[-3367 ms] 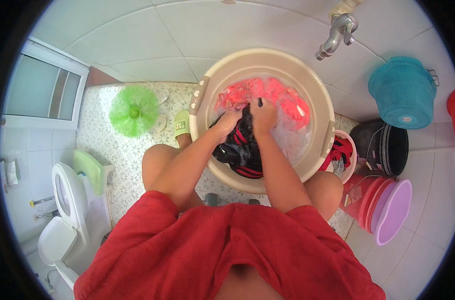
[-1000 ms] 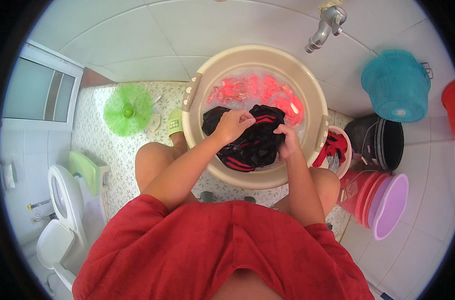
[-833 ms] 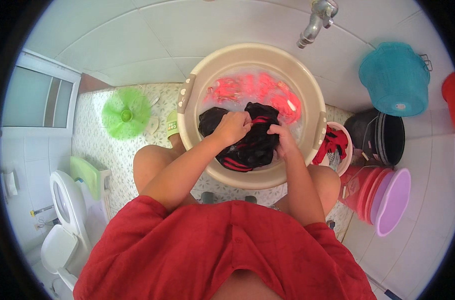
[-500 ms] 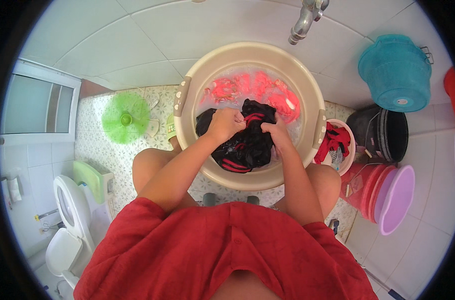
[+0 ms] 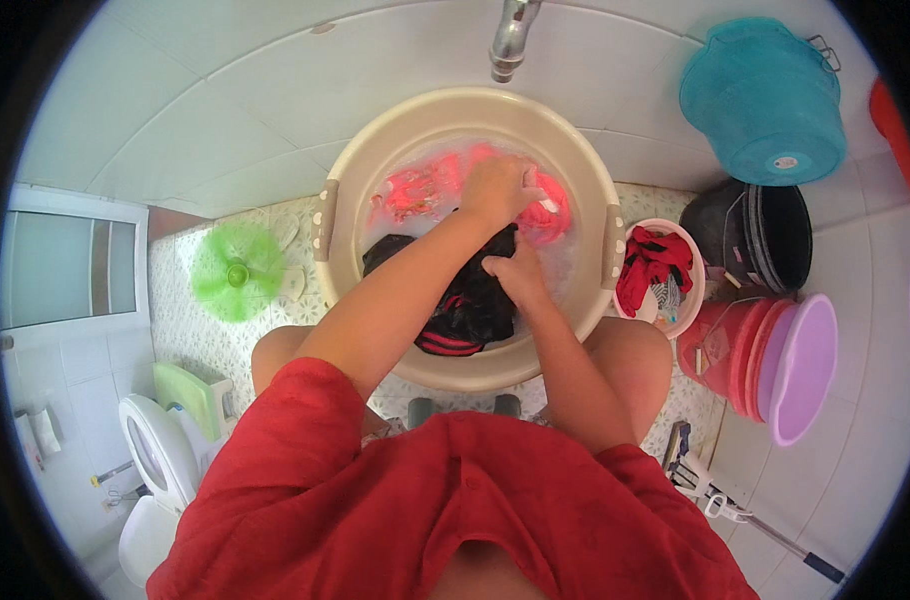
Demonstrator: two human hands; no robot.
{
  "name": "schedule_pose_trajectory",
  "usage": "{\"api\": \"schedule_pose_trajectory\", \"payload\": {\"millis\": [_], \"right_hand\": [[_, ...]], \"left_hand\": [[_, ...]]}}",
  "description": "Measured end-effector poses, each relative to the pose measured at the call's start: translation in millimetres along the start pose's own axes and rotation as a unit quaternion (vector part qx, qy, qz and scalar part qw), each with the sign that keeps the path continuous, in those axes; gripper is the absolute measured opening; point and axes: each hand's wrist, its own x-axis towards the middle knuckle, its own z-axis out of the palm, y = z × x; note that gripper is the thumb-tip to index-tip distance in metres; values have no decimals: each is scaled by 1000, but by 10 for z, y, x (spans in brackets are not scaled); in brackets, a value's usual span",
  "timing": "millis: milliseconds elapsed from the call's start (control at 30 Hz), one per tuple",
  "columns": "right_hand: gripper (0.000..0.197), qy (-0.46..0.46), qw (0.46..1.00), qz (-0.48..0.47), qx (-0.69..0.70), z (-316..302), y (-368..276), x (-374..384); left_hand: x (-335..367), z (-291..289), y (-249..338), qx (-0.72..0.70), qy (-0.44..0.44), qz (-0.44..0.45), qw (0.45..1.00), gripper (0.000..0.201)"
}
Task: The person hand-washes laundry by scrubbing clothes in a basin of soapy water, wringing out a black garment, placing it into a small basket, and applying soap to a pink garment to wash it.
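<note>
A large beige washtub [image 5: 340,275] holds soapy water and wet clothes. In its nearer half lies a black garment [image 5: 475,305] with red stripes. My right hand [image 5: 518,272] is closed on the upper right edge of this garment, thumb toward the left. My left hand [image 5: 497,190] reaches across to the far side, over a bright pink garment [image 5: 415,190] in the suds. Its fingers bend downward, mostly hidden, so their grip does not show. Just beside them, a small whitish piece [image 5: 550,205] rests on the pink cloth; its kind is unclear.
A metal tap [image 5: 513,45] juts from the wall behind the tub. At right stand a small basin [image 5: 693,255] of red clothes, a black bucket [image 5: 780,240], red buckets [image 5: 720,345] and a purple basin [image 5: 800,370]. A teal bucket [image 5: 765,110] hangs above. A green fan [image 5: 237,272] spins at left.
My left hand has left the black garment and moved up and right over the pink one. My right hand stays at the black garment. The view has shifted slightly.
</note>
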Motion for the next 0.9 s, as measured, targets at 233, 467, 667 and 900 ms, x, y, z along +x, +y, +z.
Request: {"api": "schedule_pose_trajectory", "payload": {"millis": [233, 467, 667, 900], "right_hand": [[75, 10, 1000, -3, -1, -43, 50, 54], [73, -84, 946, -68, -306, -314, -437, -166], [75, 10, 905, -131, -405, 185, -248, -150], [56, -131, 844, -32, -518, 797, 44, 255]], "left_hand": [[102, 232, -203, -57, -39, 40, 997, 20], [-356, -389, -781, -70, -17, 10, 997, 34], [-1239, -153, -876, 293, -138, 75, 943, 87], [-1129, 119, -1368, 275, -408, -133, 860, 52]]}}
